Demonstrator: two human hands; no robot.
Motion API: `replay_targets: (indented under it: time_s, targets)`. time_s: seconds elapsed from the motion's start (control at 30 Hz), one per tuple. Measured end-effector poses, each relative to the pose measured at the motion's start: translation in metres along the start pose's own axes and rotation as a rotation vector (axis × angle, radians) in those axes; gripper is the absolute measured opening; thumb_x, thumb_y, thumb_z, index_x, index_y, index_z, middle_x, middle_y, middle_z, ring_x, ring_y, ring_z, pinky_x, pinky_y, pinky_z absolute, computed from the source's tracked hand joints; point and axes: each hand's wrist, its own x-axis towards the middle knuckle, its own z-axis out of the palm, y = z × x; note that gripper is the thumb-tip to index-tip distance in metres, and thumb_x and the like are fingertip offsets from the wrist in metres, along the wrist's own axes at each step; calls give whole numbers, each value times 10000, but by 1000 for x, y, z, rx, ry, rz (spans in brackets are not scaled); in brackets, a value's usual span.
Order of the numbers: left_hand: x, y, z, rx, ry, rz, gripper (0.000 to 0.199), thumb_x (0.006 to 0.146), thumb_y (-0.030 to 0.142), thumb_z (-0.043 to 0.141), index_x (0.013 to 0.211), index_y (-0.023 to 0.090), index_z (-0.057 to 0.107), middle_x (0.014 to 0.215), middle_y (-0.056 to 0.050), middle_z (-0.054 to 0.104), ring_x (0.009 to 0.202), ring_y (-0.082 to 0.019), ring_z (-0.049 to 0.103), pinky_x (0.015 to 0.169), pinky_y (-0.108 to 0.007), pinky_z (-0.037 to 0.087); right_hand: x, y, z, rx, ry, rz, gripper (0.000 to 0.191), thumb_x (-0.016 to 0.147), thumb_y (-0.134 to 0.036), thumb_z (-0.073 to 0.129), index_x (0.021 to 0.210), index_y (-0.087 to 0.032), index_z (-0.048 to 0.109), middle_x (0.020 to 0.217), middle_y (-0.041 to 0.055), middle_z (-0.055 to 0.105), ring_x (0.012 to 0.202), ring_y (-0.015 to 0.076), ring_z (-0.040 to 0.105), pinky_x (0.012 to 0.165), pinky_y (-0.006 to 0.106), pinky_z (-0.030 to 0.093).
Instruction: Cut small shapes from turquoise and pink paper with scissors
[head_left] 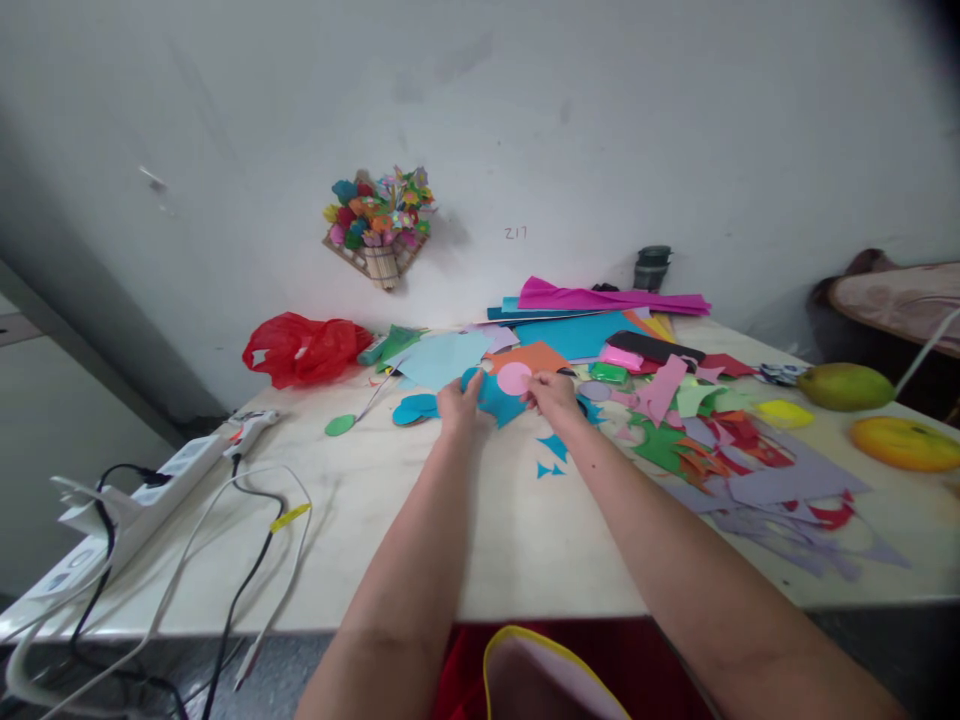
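Note:
In the head view my right hand (553, 395) pinches the edge of a round pink paper disc (514, 378). Across from it, the closed fingers of my left hand (458, 402) hold a blue paper disc (472, 377). Behind and below the discs is a jagged blue paper scrap (501, 405); whether either hand touches it I cannot tell. Several blue discs (414, 409) lie overlapped just left of my left hand. An orange sheet (529, 357) lies beyond both hands, and small blue offcuts (553, 446) are on the table near my right wrist.
Paper scraps (780, 480) cover the table's right side, with mangoes (844, 386) near its edge. A black phone (654, 348) and clay packets lie behind. At left are a red plastic bag (304, 347), a green disc (340, 425), and a power strip (161, 490) with cables.

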Motion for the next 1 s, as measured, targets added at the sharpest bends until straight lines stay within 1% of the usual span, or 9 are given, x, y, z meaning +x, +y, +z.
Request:
replay_targets:
  time_s: [0.13,0.3,0.47,0.53,0.63,0.7,0.77,0.87,1.0]
  targets:
    - [6,-2,-18,313,384,67,226,808,363,658,662,199,608,1017,-119,690,1105,-296,580,832,-342,443,3,3,-1,-45,24,4,306,808,-263,616,535,-206,488,509,-5,620,392,99,506,396,202,378]
    - [8,-11,-32,346,567,-59,208,723,332,756,738,194,601,1177,-171,652,1275,-398,447,1053,-527,308,6,6,-1,-88,14,3,314,804,-292,632,534,-208,493,521,0,627,404,109,514,401,213,388]
    - [10,-14,-36,272,695,-108,398,660,291,818,990,218,609,1293,-171,610,1336,-425,414,1089,-546,290,8,8,-3,-95,16,-6,287,796,-315,637,555,-203,529,516,0,628,401,118,523,398,217,386]
    - [10,-12,-33,304,667,-43,404,689,302,800,1033,216,608,1309,-162,605,1334,-406,428,1074,-511,323,9,9,-4,-91,26,-3,271,799,-306,630,566,-202,539,509,-2,622,397,119,527,390,215,379]
    - [8,-6,-23,321,481,37,243,792,282,697,1017,216,633,1193,-141,662,1215,-321,554,972,-411,414,11,11,-4,-46,48,27,272,797,-279,634,562,-202,523,522,-1,620,401,118,542,366,207,357]
    - [4,-1,-13,330,276,-11,120,836,344,645,867,229,652,970,-121,709,1058,-307,633,875,-392,446,13,12,-4,8,60,59,283,796,-253,639,555,-202,500,532,-2,612,402,112,548,346,198,339]
    - [-1,3,-4,396,163,-26,195,816,387,661,706,231,621,833,-126,702,1022,-334,636,850,-404,442,14,14,-4,63,67,93,283,803,-221,633,561,-200,489,532,-6,597,402,106,550,332,188,331]
    - [-4,4,3,379,138,-3,266,741,362,737,601,235,551,768,-120,688,1077,-349,612,868,-400,433,16,14,-3,124,76,145,266,828,-173,605,589,-194,491,532,-10,577,418,106,567,337,179,359]
    - [0,-1,0,156,175,-113,210,730,268,746,691,232,543,758,-87,675,1003,-313,649,882,-394,446,16,12,-1,213,43,190,222,847,-134,568,635,-184,526,559,3,589,510,116,617,449,187,484]
